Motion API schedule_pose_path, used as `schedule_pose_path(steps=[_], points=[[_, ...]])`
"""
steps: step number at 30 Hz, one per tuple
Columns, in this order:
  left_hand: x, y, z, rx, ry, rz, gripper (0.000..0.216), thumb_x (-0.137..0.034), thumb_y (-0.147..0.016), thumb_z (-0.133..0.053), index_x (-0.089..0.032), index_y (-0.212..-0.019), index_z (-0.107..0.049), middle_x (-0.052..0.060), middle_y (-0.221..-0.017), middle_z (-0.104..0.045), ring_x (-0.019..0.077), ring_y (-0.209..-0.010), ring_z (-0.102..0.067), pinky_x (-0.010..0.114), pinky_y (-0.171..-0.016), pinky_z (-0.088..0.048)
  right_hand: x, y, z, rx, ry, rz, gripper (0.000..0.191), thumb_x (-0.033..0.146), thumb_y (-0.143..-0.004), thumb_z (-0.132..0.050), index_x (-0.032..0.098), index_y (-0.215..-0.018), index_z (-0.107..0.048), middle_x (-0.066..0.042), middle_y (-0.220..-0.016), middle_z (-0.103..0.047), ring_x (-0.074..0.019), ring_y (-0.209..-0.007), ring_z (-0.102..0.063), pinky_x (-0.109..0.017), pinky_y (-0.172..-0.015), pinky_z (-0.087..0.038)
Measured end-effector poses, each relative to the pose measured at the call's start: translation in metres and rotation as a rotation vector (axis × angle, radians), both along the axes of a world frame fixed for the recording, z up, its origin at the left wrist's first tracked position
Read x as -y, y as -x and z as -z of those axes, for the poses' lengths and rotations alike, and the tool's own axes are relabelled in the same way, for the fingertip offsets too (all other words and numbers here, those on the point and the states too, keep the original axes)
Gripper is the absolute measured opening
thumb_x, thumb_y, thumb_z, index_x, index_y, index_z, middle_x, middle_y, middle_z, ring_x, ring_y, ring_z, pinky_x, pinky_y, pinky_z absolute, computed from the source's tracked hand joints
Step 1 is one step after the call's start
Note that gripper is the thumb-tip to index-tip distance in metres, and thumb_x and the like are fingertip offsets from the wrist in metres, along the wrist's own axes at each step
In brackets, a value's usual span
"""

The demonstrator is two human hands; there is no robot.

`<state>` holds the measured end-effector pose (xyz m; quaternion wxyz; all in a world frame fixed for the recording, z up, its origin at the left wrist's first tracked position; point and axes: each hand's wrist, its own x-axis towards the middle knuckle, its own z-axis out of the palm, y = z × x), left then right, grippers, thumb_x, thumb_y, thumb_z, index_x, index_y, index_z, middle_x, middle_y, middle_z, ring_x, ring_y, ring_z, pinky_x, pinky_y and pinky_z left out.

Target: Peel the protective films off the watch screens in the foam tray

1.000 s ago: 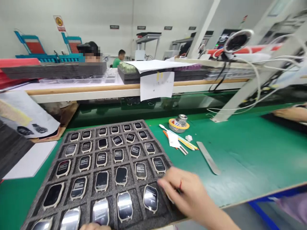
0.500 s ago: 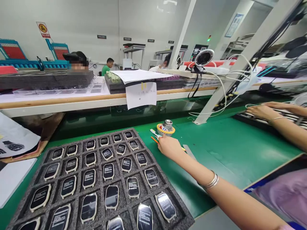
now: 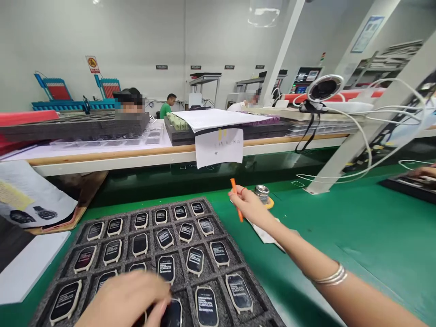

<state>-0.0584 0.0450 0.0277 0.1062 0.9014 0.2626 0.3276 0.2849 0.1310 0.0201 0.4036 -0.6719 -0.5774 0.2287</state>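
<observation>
Right hand (image 3: 250, 204) grip holds thin orange plastic stick (image 3: 236, 200) above green surface (image 3: 357, 227). Left hand (image 3: 126, 299), grip unclear, touches beige-framed watch bodies (image 3: 195, 261) in grey foam tray (image 3: 238, 254); all pockets filled, none lifted.

A green bench mat (image 3: 357, 227) is seen at an assembly station, a small metal pot (image 3: 262, 193) on a yellow ring standing on it and a white cloth (image 3: 264, 232) lying nearer than the pot. A handwritten paper note (image 3: 219, 146) is hung from the shelf edge (image 3: 102, 156) behind the pot. A ring lamp (image 3: 324, 88) with white cables (image 3: 366, 136) is mounted right of the note. A printed sheet (image 3: 23, 195) is laid far left of the pot. Other workers are seated beyond the shelf.
</observation>
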Motion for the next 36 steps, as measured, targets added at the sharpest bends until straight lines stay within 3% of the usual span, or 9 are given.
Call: schedule_pose_path(steps=[1,3,5,9,12,17,23,29,36], points=[[-0.017,-0.011,-0.002,-0.075,0.018,0.020,0.022,-0.022,-0.092,-0.057,-0.034,-0.107,-0.067,0.000,-0.106,-0.072,0.0192,-0.092,-0.069,0.035,-0.078,-0.063,-0.009,0.015,0.004,-0.112,-0.033,-0.024,0.040,0.053,-0.091,-0.047,0.024,-0.066,-0.034,0.009,-0.052,-0.034,-0.0083,-0.040,-0.033,-0.022,-0.041,-0.030],[-0.050,-0.039,-0.001,-0.288,0.027,-0.030,0.028,-0.023,-0.089,-0.061,-0.025,-0.117,-0.064,0.009,-0.128,-0.064,0.0278,-0.117,-0.062,0.047,-0.098,-0.056,-0.027,0.045,0.014,-0.317,-0.086,-0.068,0.050,0.068,-0.087,-0.043,0.025,-0.065,-0.029,0.010,-0.049,-0.030,-0.0065,-0.034,-0.024,-0.021,-0.035,-0.024],[-0.082,-0.070,0.005,-0.376,-0.030,-0.045,0.036,-0.027,-0.087,-0.066,-0.014,-0.120,-0.063,0.019,-0.131,-0.060,0.0359,-0.121,-0.058,0.056,-0.099,-0.052,-0.043,0.069,0.023,-0.490,-0.149,-0.085,0.058,0.079,-0.084,-0.036,0.025,-0.064,-0.031,0.010,-0.046,-0.029,-0.0060,-0.032,-0.023,-0.021,-0.032,-0.022],[-0.134,-0.119,0.024,-0.380,-0.101,-0.017,0.025,-0.028,-0.091,-0.062,-0.016,-0.112,-0.068,0.016,-0.124,-0.063,0.0335,-0.123,-0.056,0.053,-0.103,-0.048,-0.062,0.082,0.037,-0.714,-0.257,-0.059,0.069,0.086,-0.080,-0.035,0.021,-0.066,-0.051,0.007,-0.045,-0.037,-0.0061,-0.032,-0.030,-0.020,-0.033,-0.024],[-0.155,-0.133,0.034,-0.353,-0.108,0.005,0.019,-0.030,-0.093,-0.060,-0.020,-0.105,-0.071,0.013,-0.123,-0.063,0.0300,-0.126,-0.054,0.048,-0.104,-0.047,-0.066,0.075,0.046,-0.789,-0.275,-0.049,0.066,0.081,-0.078,-0.050,0.017,-0.071,-0.063,0.003,-0.049,-0.048,-0.0055,-0.035,-0.033,-0.019,-0.034,-0.027],[-0.161,-0.123,0.038,-0.285,-0.082,0.021,0.023,-0.038,-0.091,-0.063,-0.024,-0.108,-0.070,0.009,-0.130,-0.060,0.0291,-0.134,-0.045,0.047,-0.114,-0.036,-0.070,0.068,0.051,-0.824,-0.257,-0.061,0.054,0.065,-0.064,-0.079,0.016,-0.085,-0.071,0.005,-0.049,-0.049,-0.0064,-0.039,-0.037,-0.019,-0.036,-0.030],[-0.162,-0.116,0.039,-0.219,0.036,0.010,0.028,-0.033,-0.086,-0.069,-0.024,-0.113,-0.067,0.008,-0.118,-0.066,0.0277,-0.118,-0.056,0.048,-0.106,-0.042,-0.075,0.067,0.054,-0.811,-0.267,-0.056,0.051,0.067,-0.075,-0.069,0.018,-0.083,-0.060,0.005,-0.058,-0.054,-0.0071,-0.041,-0.043,-0.021,-0.038,-0.038],[-0.171,-0.120,0.036,-0.152,0.159,-0.011,0.022,-0.031,-0.082,-0.074,-0.024,-0.102,-0.067,0.003,-0.104,-0.071,0.0249,-0.104,-0.062,0.042,-0.094,-0.049,-0.078,0.059,0.064,-0.704,-0.219,-0.004,0.026,0.039,-0.096,-0.060,0.014,-0.091,-0.059,0.007,-0.065,-0.055,-0.0055,-0.045,-0.048,-0.018,-0.043,-0.042],[-0.170,-0.118,0.029,-0.161,0.185,0.005,0.017,-0.029,-0.082,-0.073,-0.024,-0.096,-0.065,0.003,-0.101,-0.072,0.0260,-0.103,-0.062,0.043,-0.093,-0.048,-0.077,0.059,0.066,-0.597,-0.151,-0.014,0.022,0.035,-0.098,-0.059,0.013,-0.095,-0.062,0.003,-0.075,-0.060,-0.0076,-0.055,-0.055,-0.021,-0.050,-0.049]])
